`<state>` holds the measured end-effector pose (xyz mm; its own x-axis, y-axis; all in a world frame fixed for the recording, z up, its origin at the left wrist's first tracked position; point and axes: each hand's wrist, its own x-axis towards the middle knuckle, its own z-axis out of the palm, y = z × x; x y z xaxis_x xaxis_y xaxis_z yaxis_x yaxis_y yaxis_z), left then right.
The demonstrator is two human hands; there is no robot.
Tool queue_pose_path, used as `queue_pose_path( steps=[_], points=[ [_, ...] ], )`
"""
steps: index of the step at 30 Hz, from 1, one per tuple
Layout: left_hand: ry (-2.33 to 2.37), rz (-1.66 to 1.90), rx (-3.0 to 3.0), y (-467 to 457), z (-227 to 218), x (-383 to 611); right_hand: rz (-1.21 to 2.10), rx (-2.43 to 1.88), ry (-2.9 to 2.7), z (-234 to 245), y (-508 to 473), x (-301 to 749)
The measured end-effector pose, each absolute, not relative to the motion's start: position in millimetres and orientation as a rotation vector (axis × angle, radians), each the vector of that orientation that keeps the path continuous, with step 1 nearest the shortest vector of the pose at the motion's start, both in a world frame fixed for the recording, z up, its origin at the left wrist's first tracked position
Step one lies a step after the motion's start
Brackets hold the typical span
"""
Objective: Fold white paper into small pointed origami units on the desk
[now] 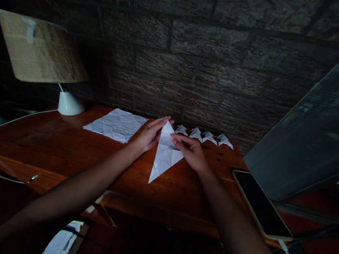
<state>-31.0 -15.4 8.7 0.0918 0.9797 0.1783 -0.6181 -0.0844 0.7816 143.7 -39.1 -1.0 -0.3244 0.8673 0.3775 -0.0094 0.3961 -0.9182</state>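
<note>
A white sheet of paper (166,157), folded to a long point that hangs toward me, is held between both hands above the wooden table. My left hand (152,135) grips its far left edge, fingers partly behind the paper. On the right side, my right hand (193,150) pinches the paper, thumb and index finger lying on its face. Just beyond my right hand stands a row of several small folded paper pieces (196,133), partly hidden by the hand. Left of my hands lies a flat, creased white paper sheet (116,124).
A lamp (71,103) with a paper-like shade stands at the table's left end. A phone (261,204) with a cable plugged in lies along the right edge. The wooden table (63,143) meets a dark brick wall (209,42), and a grey panel (309,106) leans at right.
</note>
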Motion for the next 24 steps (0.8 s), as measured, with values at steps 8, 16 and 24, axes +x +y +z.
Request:
queue_pose_path(
  steps=[8,16,24],
  points=[
    [0.507,1.425,0.842,-16.5,11.7,-35.6,1.187,-0.744,-1.62,-4.1,-40.5,142.8],
    [0.516,1.431,0.814,-14.9,10.5,-34.7,1.194,-0.701,-1.647,-0.1,-41.5,140.3],
    [0.531,1.435,0.869,-12.7,8.1,-31.3,1.204,-0.804,-1.544,-1.2,-38.5,140.0]
  ],
)
